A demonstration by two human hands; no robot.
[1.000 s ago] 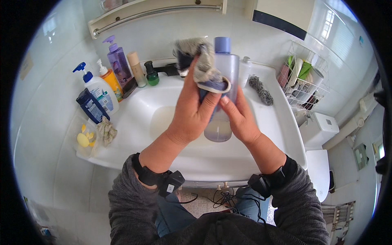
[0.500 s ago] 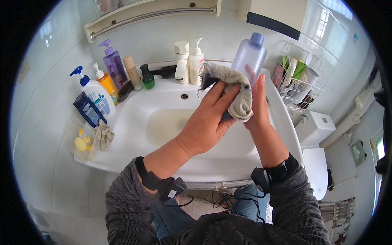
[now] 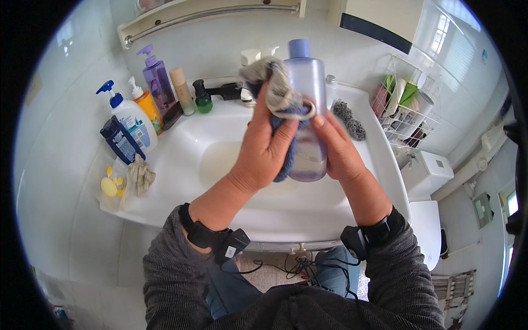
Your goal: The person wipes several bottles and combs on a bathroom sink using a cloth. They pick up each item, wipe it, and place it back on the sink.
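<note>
Above the white sink (image 3: pixel 220 144) I hold up a translucent bluish-purple bottle (image 3: pixel 309 159) with a blue cap, nearly upright. My right hand (image 3: pixel 342 146) grips its right side, the thumb across its front. In my left hand (image 3: pixel 257 146) is a bunched grey and blue cloth (image 3: pixel 281 99), pressed against the bottle's left side. The cloth hides part of the bottle and some of my left fingers. Behind the bottle, the white faucet (image 3: pixel 248 57) and a white pump bottle are mostly covered.
Along the left rim stand several toiletry bottles, among them a purple pump bottle (image 3: pixel 158 80) and a white one (image 3: pixel 131 124). A soap dish (image 3: pixel 104 203) and crumpled rag (image 3: pixel 141 175) lie near them. Grey scouring pads (image 3: pixel 350 120) rest on the right rim, near a wire basket (image 3: pixel 410 104).
The bottle has turned from tilted to nearly upright and moved left, its base now showing. My right hand has shifted to its right side, and the cloth moved left with my left hand.
</note>
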